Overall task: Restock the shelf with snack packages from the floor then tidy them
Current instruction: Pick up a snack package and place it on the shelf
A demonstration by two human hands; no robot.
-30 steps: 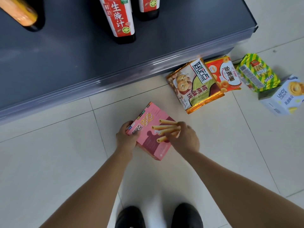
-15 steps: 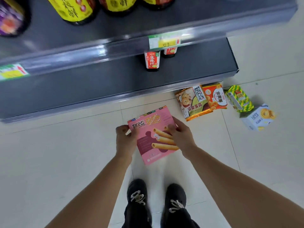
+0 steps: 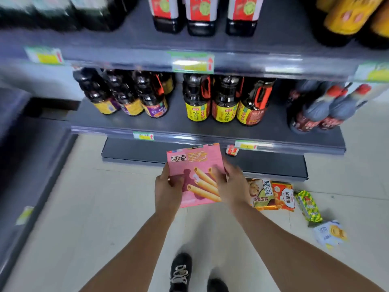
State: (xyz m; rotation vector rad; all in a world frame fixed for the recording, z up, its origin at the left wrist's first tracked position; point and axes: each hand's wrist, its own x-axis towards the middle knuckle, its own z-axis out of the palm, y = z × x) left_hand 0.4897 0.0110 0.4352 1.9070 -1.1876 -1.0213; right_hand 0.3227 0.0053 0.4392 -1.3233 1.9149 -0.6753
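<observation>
I hold a pink snack box (image 3: 194,167) printed with wafer rolls, raised in front of the lower shelves. My left hand (image 3: 168,189) grips its left edge and my right hand (image 3: 230,184) grips its right edge. On the floor to the right lie a brown-and-green cookie bag (image 3: 261,192), an orange snack bag (image 3: 283,196), a green-and-yellow striped pack (image 3: 309,206) and a white-and-blue cookie box (image 3: 329,233). The bottom shelf (image 3: 136,150) lies just beyond the box.
The middle shelf (image 3: 210,127) carries dark sauce bottles (image 3: 224,102) in rows, and the shelf above holds more bottles (image 3: 201,15). Another shelf unit (image 3: 31,154) stands at the left. My black shoes (image 3: 181,270) stand on the pale tiled floor.
Both hands have lifted the pink box off the floor up to the height of the lower shelves. The view has risen, so the upper shelves with bottles have come into sight.
</observation>
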